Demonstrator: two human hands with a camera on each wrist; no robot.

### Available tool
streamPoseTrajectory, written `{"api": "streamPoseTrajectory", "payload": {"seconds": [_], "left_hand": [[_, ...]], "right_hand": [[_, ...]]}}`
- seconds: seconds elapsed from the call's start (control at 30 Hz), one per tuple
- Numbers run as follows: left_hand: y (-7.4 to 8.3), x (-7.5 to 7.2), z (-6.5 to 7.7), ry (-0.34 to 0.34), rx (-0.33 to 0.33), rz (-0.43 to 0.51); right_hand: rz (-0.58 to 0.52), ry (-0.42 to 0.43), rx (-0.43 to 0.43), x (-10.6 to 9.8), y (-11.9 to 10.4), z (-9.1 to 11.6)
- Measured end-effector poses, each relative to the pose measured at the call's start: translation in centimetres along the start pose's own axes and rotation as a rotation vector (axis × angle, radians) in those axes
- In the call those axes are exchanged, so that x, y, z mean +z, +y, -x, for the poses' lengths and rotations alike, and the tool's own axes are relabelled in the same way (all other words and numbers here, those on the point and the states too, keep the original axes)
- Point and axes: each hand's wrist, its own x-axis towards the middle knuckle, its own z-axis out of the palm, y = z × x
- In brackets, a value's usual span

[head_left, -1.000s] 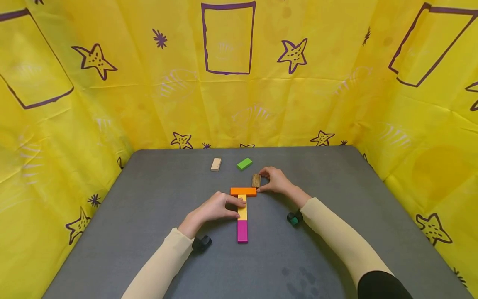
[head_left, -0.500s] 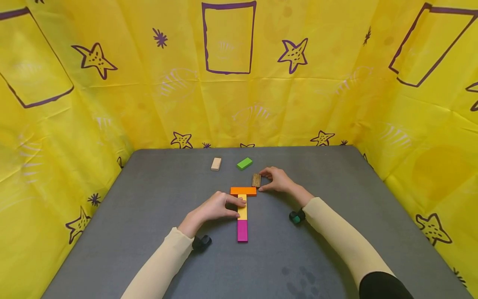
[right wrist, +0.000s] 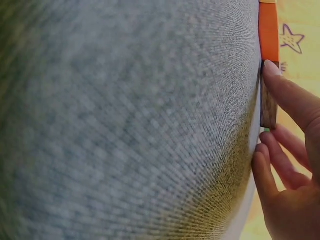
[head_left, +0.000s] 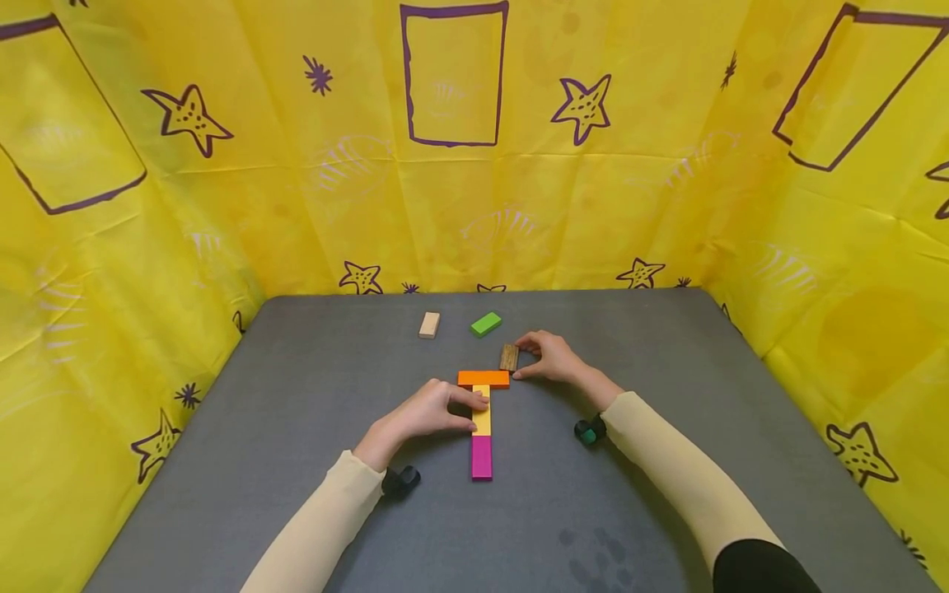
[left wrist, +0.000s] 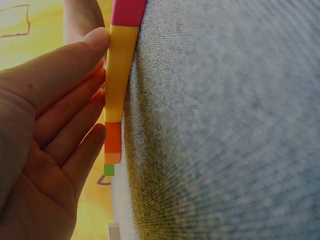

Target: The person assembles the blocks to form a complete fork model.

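My left hand (head_left: pixel 424 410) rests its fingertips on the yellow block (head_left: pixel 482 422), thumb near that block's lower left edge. In the left wrist view the thumb and fingertips touch the yellow block's (left wrist: pixel 120 75) upper face. A magenta block (head_left: pixel 482 458) meets its near end; an orange block (head_left: pixel 483 379) lies crosswise at its far end, forming a T. My right hand (head_left: pixel 554 359) pinches a brown wood-grain block (head_left: pixel 509 357) between thumb and finger, at its two ends. The brown block (right wrist: pixel 269 97) stands lengthwise against the orange block's right end, on the far side.
Farther back on the grey table (head_left: pixel 296 395) lie a green block (head_left: pixel 485 324), set at a slant, and a pale wooden block (head_left: pixel 429 324). A yellow cloth (head_left: pixel 452 222) with dark drawings rises behind and at both sides. Dark wrist cameras sit under both wrists.
My right hand and wrist have shifted very slightly right and stay at the brown block. My left hand and the other blocks hold their places.
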Motion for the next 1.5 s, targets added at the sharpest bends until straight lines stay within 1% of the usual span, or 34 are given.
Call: {"api": "streamPoseTrajectory", "payload": {"seconds": [0.4, 0.63, 0.97, 1.13, 1.23, 1.43, 1.5], "left_hand": [[-0.1, -0.1, 0.1, 0.007, 0.004, -0.01], [-0.2, -0.1, 0.1, 0.005, -0.01, 0.001], [-0.2, -0.1, 0.1, 0.002, -0.012, -0.002], [-0.1, -0.2, 0.1, -0.002, -0.011, 0.0], [-0.1, -0.2, 0.1, -0.004, -0.008, -0.003], [-0.1, -0.2, 0.2, -0.02, -0.014, -0.003], [-0.1, -0.1, 0.1, -0.023, -0.004, -0.002]], "right_hand": [[0.008, -0.004, 0.002, -0.1, 0.2, -0.2], [0.005, -0.004, 0.002, -0.2, 0.2, -0.1], [0.007, -0.012, 0.001, 0.0, 0.3, -0.2], [-0.023, -0.055, 0.004, -0.8, 0.3, -0.3], [-0.057, -0.064, 0.024, -1.5, 0.2, -0.6], [-0.097, -0.04, 0.074, -2.6, -0.3, -1.9], [-0.107, -0.022, 0.098, -2.8, -0.5, -2.5]]}}
